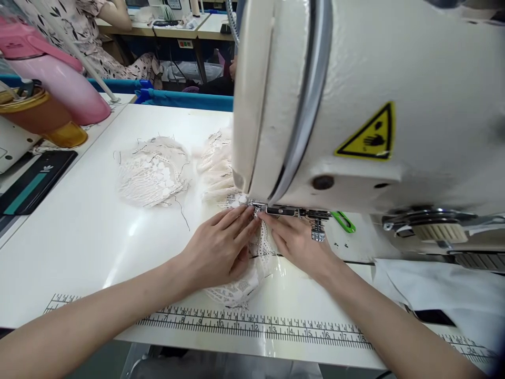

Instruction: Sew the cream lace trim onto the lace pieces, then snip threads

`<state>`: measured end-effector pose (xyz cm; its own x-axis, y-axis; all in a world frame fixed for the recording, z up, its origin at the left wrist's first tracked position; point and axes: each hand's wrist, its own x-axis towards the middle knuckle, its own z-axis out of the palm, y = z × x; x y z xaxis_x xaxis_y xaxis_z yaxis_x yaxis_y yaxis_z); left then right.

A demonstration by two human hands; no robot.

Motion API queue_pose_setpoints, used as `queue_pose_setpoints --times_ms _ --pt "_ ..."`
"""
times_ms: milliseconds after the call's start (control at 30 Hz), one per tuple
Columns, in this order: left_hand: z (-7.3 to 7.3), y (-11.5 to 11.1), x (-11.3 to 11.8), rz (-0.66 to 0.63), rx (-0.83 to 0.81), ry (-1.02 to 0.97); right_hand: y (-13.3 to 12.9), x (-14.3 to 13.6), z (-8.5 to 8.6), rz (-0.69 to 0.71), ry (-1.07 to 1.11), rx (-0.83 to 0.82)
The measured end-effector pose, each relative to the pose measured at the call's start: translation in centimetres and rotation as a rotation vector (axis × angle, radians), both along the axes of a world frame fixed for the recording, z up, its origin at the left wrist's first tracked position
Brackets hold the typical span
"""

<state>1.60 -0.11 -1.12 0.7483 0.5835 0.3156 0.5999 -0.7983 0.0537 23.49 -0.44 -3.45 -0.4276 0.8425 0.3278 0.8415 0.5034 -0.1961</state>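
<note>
Cream lace fabric (262,242) runs under the presser foot (258,206) of a white sewing machine (284,105). My left hand (223,242) lies flat on the lace, fingers stretched toward the foot. From the other side my right hand (298,242) rests by the same lace, fingertips close to the foot and fingers extended; the machine head covers part of it. A rounded lace piece (236,287) hangs toward me below my left hand. Behind the foot, more gathered lace (216,163) spreads out, partly hidden by the machine. The needle tip cannot be made out.
A stack of lace pieces (153,173) with loose threads lies left. A printed ruler (221,323) follows the front edge. Green thread snips (343,221) and white cloth (442,284) are right. A pink bottle (59,79), amber cup (43,113) and black case (35,181) stand left; a person (106,42) sits beyond.
</note>
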Motion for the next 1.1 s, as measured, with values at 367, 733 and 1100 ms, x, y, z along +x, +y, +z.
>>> queue_pose_setpoints --times_ms 367,733,1100 --pt "0.1 0.1 0.0 -0.003 0.036 0.018 0.5 -0.6 1.1 -0.023 0.030 0.045" --pt "0.2 0.2 0.0 -0.001 0.049 0.029 -0.4 -0.5 1.6 0.015 -0.015 0.115" --pt "1.8 -0.9 0.2 -0.122 0.162 -0.047 -0.7 -0.2 2.1 0.436 0.023 0.342"
